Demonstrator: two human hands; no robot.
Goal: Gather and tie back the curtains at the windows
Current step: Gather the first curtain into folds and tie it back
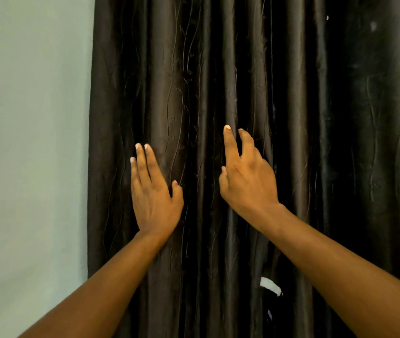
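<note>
We see the curtain (255, 93) hanging in folds at the right of the wall (31, 142), with the left hand (154, 191) flat before its left part and the right hand (247, 176) just beside it, more to the middle and a little higher.

curtain (291, 118) cut off top, bottom and right, both forearms cropped below

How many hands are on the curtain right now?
2. The left hand lies flat with straight fingers near the curtain's left edge; the right hand reaches into the folds at centre, fingers spread. Neither grips fabric yet.
</note>
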